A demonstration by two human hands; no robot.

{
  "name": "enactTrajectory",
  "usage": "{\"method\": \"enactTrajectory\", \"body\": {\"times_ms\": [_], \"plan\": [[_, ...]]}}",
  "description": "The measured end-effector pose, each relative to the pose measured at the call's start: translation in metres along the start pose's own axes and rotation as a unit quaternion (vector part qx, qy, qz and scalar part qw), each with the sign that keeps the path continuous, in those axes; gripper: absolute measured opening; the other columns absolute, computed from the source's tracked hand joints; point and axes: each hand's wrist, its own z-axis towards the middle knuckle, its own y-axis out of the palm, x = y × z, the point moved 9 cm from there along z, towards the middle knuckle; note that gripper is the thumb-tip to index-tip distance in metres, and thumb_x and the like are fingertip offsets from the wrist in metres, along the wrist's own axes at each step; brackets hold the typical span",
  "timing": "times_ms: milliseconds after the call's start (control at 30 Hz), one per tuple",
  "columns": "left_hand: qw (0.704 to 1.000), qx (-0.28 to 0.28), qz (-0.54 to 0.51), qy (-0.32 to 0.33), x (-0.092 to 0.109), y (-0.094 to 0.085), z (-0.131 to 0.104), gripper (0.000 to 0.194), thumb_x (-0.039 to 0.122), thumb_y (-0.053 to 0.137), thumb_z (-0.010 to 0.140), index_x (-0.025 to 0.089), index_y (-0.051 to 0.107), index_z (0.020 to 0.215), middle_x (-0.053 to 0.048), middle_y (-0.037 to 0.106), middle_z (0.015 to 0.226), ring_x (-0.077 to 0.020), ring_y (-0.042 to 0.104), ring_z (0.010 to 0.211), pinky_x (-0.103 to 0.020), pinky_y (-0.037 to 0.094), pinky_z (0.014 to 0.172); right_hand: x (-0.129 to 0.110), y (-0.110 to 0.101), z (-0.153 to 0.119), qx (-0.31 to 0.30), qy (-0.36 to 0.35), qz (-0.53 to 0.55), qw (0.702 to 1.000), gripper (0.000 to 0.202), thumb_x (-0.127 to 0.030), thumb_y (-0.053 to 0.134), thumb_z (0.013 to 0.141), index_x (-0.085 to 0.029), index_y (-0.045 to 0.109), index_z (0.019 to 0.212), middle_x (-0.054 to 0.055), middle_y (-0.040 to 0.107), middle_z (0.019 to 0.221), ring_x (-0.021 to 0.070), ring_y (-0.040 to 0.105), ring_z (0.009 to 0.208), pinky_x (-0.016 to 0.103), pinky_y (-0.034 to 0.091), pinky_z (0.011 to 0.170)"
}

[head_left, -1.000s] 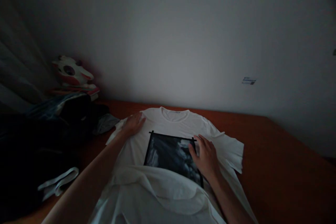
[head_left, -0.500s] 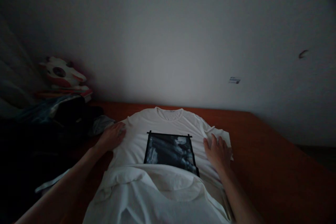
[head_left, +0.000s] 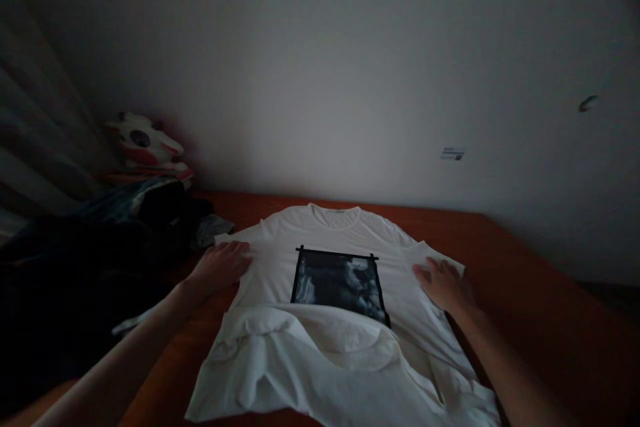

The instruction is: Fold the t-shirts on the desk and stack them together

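A white T-shirt (head_left: 270,280) lies spread out with its neckline at the far side. On its chest is a dark printed picture (head_left: 340,283) in a black frame. The lower part of the shirt is folded up in loose creases and covers the print's bottom edge. My left hand (head_left: 223,263) rests open on the left sleeve, fingers laid over the cloth. On the right sleeve my right hand (head_left: 445,285) lies open too, its fingers spread on the fabric.
The shirt is on a reddish-brown wooden tabletop (head_left: 510,280) against a grey wall (head_left: 320,80). Dark clothes (head_left: 100,247) are heaped at the left. Behind them a white and red cow-like toy (head_left: 147,140) sits beside a curtain (head_left: 40,133). A small label (head_left: 453,154) is on the wall.
Both sleeves are now spread further outward under my hands. My right hand has moved outward to the right. The view has shifted slightly left, and more of the shirt's lower edge shows.
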Motion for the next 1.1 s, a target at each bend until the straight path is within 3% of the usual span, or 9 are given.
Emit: {"method": "enactTrajectory", "body": {"times_ms": [100, 200, 333, 467, 533, 667, 800, 933, 1100], "plan": [[0.999, -0.001, 0.023, -0.032, -0.006, 0.001, -0.017, 0.032, 0.037, 0.057, 0.091, 0.028, 0.068, 0.119, -0.018, 0.061, 0.137, -0.0417, 0.061, 0.118, -0.064, 0.047, 0.096, 0.013, 0.006, 0.000, -0.017, 0.057, -0.009, 0.998, 0.061, -0.059, 0.033, 0.098, -0.018, 0.062, 0.133, 0.026, 0.061, 0.131, 0.0433, 0.059, 0.120, 0.063, 0.042, 0.093], [0.997, 0.021, 0.058, -0.056, -0.004, -0.007, -0.030, 0.036, 0.039, 0.061, 0.089, 0.026, 0.068, 0.121, -0.020, 0.056, 0.144, -0.0452, 0.055, 0.126, -0.070, 0.039, 0.102, -0.003, -0.009, -0.001, -0.010, 0.044, -0.027, 0.999, 0.056, -0.056, 0.039, 0.097, -0.016, 0.066, 0.125, 0.027, 0.063, 0.127, 0.0456, 0.059, 0.118, 0.070, 0.036, 0.097], [0.998, 0.051, -0.006, 0.026, 0.037, -0.024, -0.039, 0.035, 0.036, 0.048, 0.097, 0.022, 0.067, 0.123, -0.015, 0.060, 0.143, -0.0337, 0.056, 0.129, -0.054, 0.042, 0.110, -0.075, -0.049, -0.019, 0.047, -0.127, 0.059, 0.989, 0.040, -0.035, 0.046, 0.096, -0.015, 0.066, 0.125, 0.019, 0.065, 0.130, 0.0346, 0.061, 0.120, 0.055, 0.038, 0.108], [0.983, -0.006, -0.097, 0.153, 0.086, -0.030, -0.061, 0.031, 0.035, 0.045, 0.101, 0.026, 0.069, 0.119, -0.009, 0.070, 0.128, -0.0244, 0.066, 0.115, -0.040, 0.052, 0.101, -0.137, -0.075, -0.072, 0.008, -0.300, 0.217, 0.929, 0.031, -0.040, 0.049, 0.099, -0.023, 0.071, 0.113, 0.009, 0.071, 0.117, 0.0242, 0.065, 0.109, 0.038, 0.048, 0.100], [0.980, -0.020, -0.107, 0.165, 0.095, -0.036, -0.074, 0.029, 0.035, 0.049, 0.099, 0.025, 0.069, 0.117, -0.008, 0.073, 0.120, -0.0238, 0.068, 0.110, -0.039, 0.053, 0.098, -0.146, -0.076, -0.097, -0.035, -0.332, 0.255, 0.907, 0.032, -0.046, 0.053, 0.098, -0.025, 0.071, 0.113, 0.008, 0.071, 0.115, 0.0241, 0.066, 0.108, 0.038, 0.050, 0.098], [0.976, -0.041, -0.141, 0.163, 0.099, -0.047, -0.090, 0.026, 0.032, 0.049, 0.099, 0.024, 0.072, 0.108, -0.006, 0.077, 0.104, -0.0203, 0.073, 0.095, -0.030, 0.055, 0.085, -0.132, -0.065, -0.126, -0.103, -0.326, 0.267, 0.901, 0.047, -0.053, 0.061, 0.093, -0.025, 0.067, 0.131, 0.012, 0.062, 0.140, 0.0286, 0.058, 0.128, 0.045, 0.045, 0.110], [0.979, -0.023, -0.188, 0.077, 0.078, -0.049, -0.078, 0.032, 0.035, 0.042, 0.100, 0.023, 0.071, 0.107, -0.003, 0.077, 0.097, -0.0158, 0.072, 0.073, -0.025, 0.054, 0.070, -0.117, -0.061, -0.134, -0.144, -0.307, 0.272, 0.901, 0.046, -0.056, 0.061, 0.093, -0.024, 0.072, 0.124, 0.012, 0.060, 0.145, 0.0307, 0.057, 0.131, 0.047, 0.043, 0.112], [0.989, 0.069, -0.102, -0.078, 0.028, -0.049, -0.047, 0.036, 0.037, 0.041, 0.097, 0.019, 0.069, 0.113, -0.012, 0.073, 0.116, -0.0257, 0.071, 0.101, -0.037, 0.053, 0.092, -0.124, -0.075, -0.125, -0.148, -0.295, 0.330, 0.885, 0.036, -0.051, 0.052, 0.097, -0.025, 0.076, 0.099, 0.011, 0.073, 0.119, 0.0266, 0.068, 0.111, 0.040, 0.050, 0.099], [0.950, 0.003, -0.017, -0.311, -0.042, -0.016, -0.032, 0.064, 0.056, 0.041, 0.093, 0.003, 0.063, 0.122, -0.030, 0.066, 0.121, -0.0428, 0.065, 0.113, -0.051, 0.051, 0.091, -0.146, -0.073, -0.102, -0.117, -0.268, 0.368, 0.883, 0.032, -0.046, 0.052, 0.095, -0.023, 0.074, 0.093, 0.008, 0.075, 0.096, 0.0239, 0.071, 0.091, 0.035, 0.052, 0.085]]}}
